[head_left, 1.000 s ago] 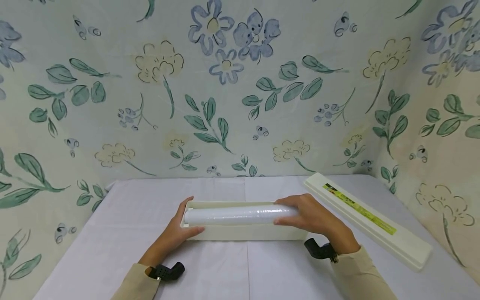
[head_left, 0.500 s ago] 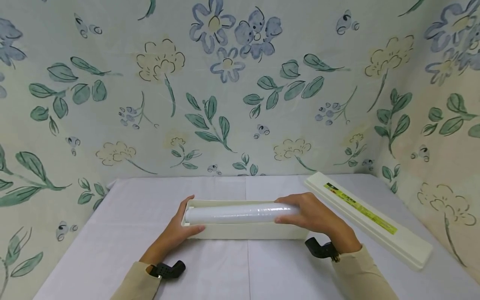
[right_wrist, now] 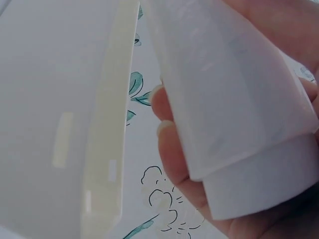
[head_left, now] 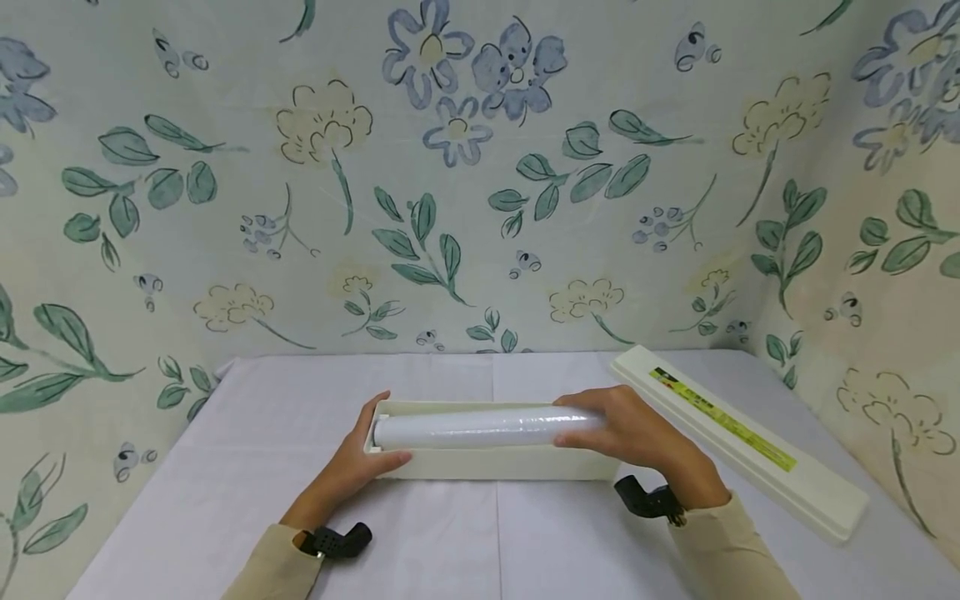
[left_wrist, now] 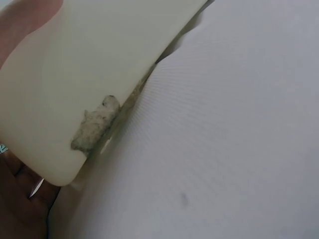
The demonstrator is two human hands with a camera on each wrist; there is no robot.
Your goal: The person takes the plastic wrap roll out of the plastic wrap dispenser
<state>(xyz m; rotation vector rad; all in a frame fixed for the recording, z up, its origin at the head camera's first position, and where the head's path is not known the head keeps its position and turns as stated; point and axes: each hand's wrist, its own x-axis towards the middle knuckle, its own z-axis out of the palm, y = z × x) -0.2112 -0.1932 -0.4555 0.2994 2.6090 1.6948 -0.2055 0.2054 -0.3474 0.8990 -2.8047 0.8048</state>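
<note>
A long, shallow, cream-white box [head_left: 487, 465], seemingly a cling film dispenser, lies crosswise on the table without a cover. My left hand [head_left: 352, 454] grips its left end, thumb along the front wall and fingers behind. In the left wrist view, the box's end [left_wrist: 55, 94] shows a rough greyish patch near its lower edge. Glossy white film wraps the roll [head_left: 465, 427] along the box. My right hand [head_left: 641, 429] holds the roll's right end, thumb in front and fingers behind. The right wrist view shows that end clear of the box wall, its white core [right_wrist: 261, 179] sticking out.
A long white lid [head_left: 813, 493] with a yellow-green label [head_left: 723, 417] lies slantwise at the right. White cloth [head_left: 427, 542] covers the table. Behind and to the right hangs a flower-patterned curtain [head_left: 480, 208].
</note>
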